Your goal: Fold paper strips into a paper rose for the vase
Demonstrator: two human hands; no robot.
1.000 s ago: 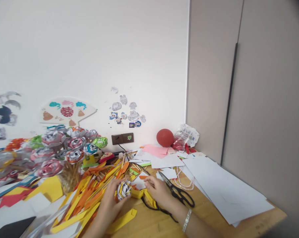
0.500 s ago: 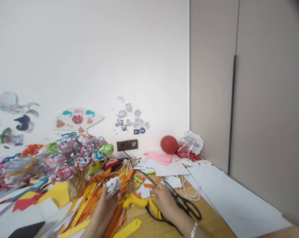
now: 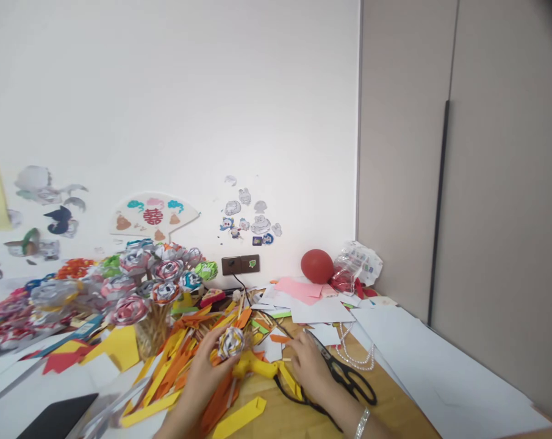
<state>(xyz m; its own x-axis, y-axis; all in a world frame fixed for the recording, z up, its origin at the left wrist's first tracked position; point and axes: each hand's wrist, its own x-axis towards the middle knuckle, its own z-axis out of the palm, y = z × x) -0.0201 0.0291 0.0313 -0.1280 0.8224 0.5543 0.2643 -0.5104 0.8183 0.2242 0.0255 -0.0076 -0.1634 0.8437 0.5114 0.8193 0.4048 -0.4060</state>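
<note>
My left hand (image 3: 211, 360) is closed around a round rolled-paper flower (image 3: 231, 342), white with yellow and dark edges, its face turned up. Directly below it lies a yellow glue gun (image 3: 256, 367) with a black cord. My right hand (image 3: 310, 364) rests low over the table, thumb and forefinger apart, with fingertips at the end of a small orange paper strip (image 3: 280, 339). Black-handled scissors (image 3: 349, 375) lie beside the right wrist. Under and left of the hands spread yellow and orange paper strips (image 3: 170, 366).
A bunch of paper flowers (image 3: 132, 310) stands at the left. White sheets (image 3: 435, 366) cover the right side, with a bead string (image 3: 360, 361) beside them. A red balloon (image 3: 317, 266) sits at the wall near a plastic bag (image 3: 351, 268). A black flat object (image 3: 58, 417) lies front left.
My left hand has turned the flower from its pleated white underside to its rolled face. My right hand's fingers have stretched toward the orange strip. The view has swung slightly left.
</note>
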